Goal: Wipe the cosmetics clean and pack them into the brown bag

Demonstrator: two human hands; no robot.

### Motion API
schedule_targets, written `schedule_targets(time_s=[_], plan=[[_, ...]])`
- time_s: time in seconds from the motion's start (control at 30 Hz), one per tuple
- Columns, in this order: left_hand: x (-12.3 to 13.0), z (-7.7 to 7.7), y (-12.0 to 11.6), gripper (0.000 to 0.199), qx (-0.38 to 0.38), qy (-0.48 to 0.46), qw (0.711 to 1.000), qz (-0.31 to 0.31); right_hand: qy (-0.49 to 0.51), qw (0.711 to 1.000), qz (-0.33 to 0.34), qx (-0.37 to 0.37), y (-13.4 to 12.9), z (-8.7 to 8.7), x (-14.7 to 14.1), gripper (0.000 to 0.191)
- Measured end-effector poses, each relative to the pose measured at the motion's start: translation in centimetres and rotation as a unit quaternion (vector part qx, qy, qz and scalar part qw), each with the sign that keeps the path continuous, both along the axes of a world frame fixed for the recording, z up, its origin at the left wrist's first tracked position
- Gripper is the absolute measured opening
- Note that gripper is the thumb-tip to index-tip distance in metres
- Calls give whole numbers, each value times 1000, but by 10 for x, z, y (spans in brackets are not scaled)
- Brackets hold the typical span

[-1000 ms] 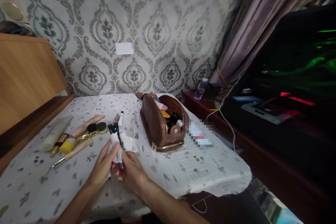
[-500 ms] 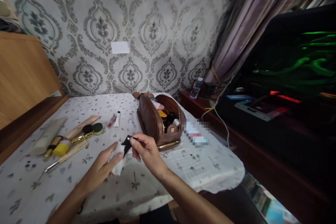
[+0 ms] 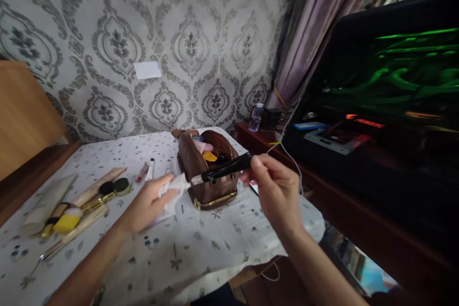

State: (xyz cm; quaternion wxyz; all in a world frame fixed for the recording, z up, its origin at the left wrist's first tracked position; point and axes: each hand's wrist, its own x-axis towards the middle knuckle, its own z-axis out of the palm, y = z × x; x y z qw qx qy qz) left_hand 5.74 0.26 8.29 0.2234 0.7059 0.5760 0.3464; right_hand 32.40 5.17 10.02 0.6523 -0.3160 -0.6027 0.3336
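My right hand (image 3: 278, 189) pinches the end of a long black handle with a silver collar, which looks like a makeup brush (image 3: 226, 168). It slants down to the left, and its tip meets a crumpled white tissue (image 3: 176, 186). That tissue is gripped in my left hand (image 3: 147, 205), which hides part of it. Behind the brush stands an open brown cosmetic bag (image 3: 188, 158) with several items inside. Left of my left hand lie a lip gloss tube (image 3: 142, 172) and a small white tube (image 3: 150, 168).
At the left of the patterned cloth (image 3: 150, 263) lie a large tube (image 3: 48, 205), a yellow sponge (image 3: 68, 221), a gold-handled brush (image 3: 98, 203) and other cosmetics. A water bottle (image 3: 256, 117) stands on the dark red ledge (image 3: 247, 131). A black monitor-like panel (image 3: 351, 71) fills the right.
My right hand has moved right and up, away from my left, so the brush now shows at full length in front of the bag. The camera view has shifted right.
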Motion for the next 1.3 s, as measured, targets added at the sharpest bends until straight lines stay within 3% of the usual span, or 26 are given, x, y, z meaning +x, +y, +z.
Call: schedule_targets(time_s=[0.13,0.2,0.3,0.4,0.57,0.83,1.07,1.3], plan=[[26,52,67,32,169,158,972,-34,-44,992,-113,45,15,16,27,32],[39,69,101,41,163,256,952,-46,-62,989,-124,54,23,21,33,33],[55,79,140,43,118,384,913,-73,-76,990,-104,59,35,24,34,35],[63,79,161,35,89,447,885,-89,-73,994,-68,54,51,22,29,36],[57,80,172,25,65,481,870,-89,-79,996,-4,45,79,16,16,42],[42,89,176,18,-33,442,891,-97,-100,992,52,59,111,10,2,36],[39,85,171,16,-1,431,898,-87,-100,989,110,24,136,10,-11,28],[41,83,172,19,2,447,892,-66,-242,963,89,81,139,16,-19,31]])
